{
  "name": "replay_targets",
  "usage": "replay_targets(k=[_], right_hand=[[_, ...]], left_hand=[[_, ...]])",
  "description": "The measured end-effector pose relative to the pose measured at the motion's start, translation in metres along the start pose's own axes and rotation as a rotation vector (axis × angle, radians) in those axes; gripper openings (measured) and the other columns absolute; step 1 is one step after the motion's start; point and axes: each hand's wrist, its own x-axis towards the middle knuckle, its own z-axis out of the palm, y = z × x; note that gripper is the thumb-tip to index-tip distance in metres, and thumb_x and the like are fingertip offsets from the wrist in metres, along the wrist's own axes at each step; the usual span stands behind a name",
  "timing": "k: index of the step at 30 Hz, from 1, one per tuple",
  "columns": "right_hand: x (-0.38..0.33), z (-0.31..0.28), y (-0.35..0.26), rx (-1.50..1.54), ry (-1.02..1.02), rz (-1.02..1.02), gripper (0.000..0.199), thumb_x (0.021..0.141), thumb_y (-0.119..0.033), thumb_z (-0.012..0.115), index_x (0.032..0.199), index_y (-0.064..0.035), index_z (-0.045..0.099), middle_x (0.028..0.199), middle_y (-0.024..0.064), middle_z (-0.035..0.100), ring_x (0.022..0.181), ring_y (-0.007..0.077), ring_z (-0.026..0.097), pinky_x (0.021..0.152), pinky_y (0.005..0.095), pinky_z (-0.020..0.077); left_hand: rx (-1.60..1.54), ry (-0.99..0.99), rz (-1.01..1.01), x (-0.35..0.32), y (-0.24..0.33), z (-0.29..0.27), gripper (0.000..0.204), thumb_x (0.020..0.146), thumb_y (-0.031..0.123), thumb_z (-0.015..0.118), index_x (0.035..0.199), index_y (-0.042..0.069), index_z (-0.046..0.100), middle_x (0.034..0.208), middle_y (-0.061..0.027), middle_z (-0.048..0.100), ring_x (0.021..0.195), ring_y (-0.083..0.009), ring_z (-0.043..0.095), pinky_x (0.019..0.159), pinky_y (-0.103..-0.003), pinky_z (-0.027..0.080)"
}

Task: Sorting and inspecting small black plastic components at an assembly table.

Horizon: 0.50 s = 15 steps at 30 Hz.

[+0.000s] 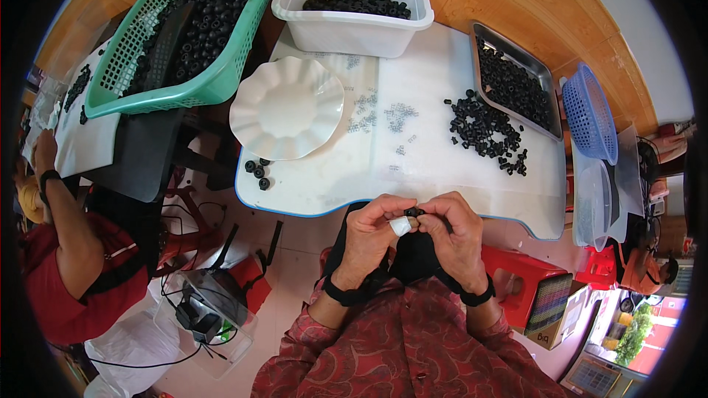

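Head view: the left hand and the right hand pinch a small black part together.
Both hands are narrow, with fingertips partly covering the part, just before the near edge of the worktop. Probably a light, even pressure from both sides is best, because such a small round piece could slip.

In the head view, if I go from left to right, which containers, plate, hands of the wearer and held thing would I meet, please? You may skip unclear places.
Green basket → scalloped white plate → left hand → small black part at the fingertips → right hand → metal tray → blue basket.
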Motion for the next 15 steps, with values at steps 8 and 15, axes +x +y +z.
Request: replay_targets(k=[8,15], right_hand=[[-0.001,-0.007,-0.003,0.14,-0.047,0.065,0.014,0.081,0.005,0.071,0.094,0.0012,0.068,0.088,0.0095,0.065,0.075,0.0158,0.068,0.064,0.0261,0.0545],[0.001,-0.018,-0.006,0.351,-0.185,0.174,0.015,0.086,0.006,0.066,0.1,0.0017,0.07,0.093,0.0111,0.066,0.078,0.0168,0.069,0.066,0.0245,0.0567]], left_hand=[[-0.03,0.01,-0.037,-0.002,0.013,0.0,0.027,0.08,-0.008,0.071,0.106,-0.002,0.067,0.095,-0.0064,0.068,0.085,-0.0115,0.065,0.077,-0.024,0.054],[-0.016,-0.028,-0.053,-0.005,0.015,-0.003,0.025,0.079,-0.007,0.072,0.103,-0.002,0.067,0.096,-0.0077,0.068,0.086,-0.0124,0.065,0.079,-0.025,0.054]])
